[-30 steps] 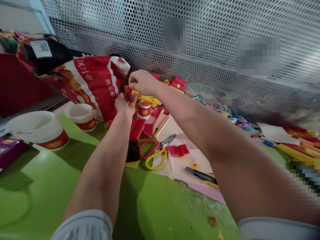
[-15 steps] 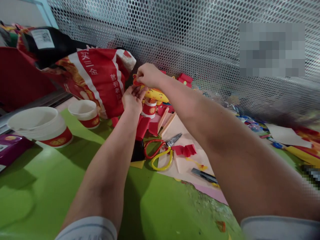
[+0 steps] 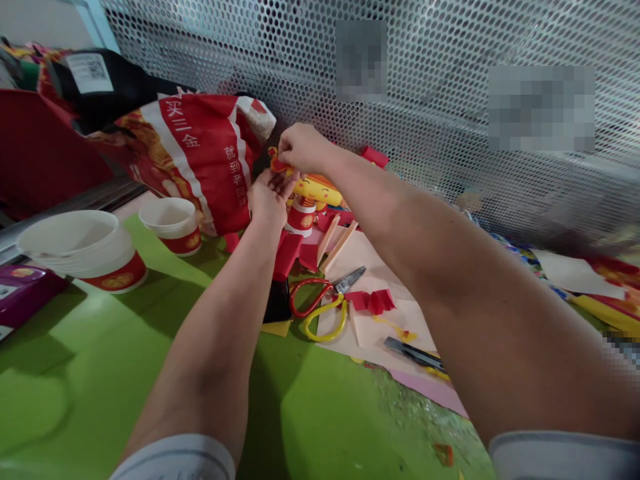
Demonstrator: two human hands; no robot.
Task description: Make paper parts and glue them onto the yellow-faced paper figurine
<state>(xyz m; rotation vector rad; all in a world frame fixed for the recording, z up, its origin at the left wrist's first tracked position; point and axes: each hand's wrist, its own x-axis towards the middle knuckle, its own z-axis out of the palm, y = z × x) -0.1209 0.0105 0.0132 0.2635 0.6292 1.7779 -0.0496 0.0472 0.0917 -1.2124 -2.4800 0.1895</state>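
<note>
Both my hands meet at a yellow and red figure with a smiling face, which stands over a red and white paper cup. My right hand, fingers pinched, grips a small red piece at the figure's upper left. Just below it, my left hand is turned palm up with its fingers spread under that piece; whether it bears any of it is hard to make out. Nearer to me lie open scissors with one red and one yellow handle, beside folded red paper.
A red printed bag and a dark bottle stand at the left. Stacked cups, a smaller cup and a purple box are nearer. A cutter lies on pale paper. A perforated metal wall closes the back.
The view has shifted slightly. Both hands stay at the figure with nearly the same pose, and the small red piece is still in my right fingers.
</note>
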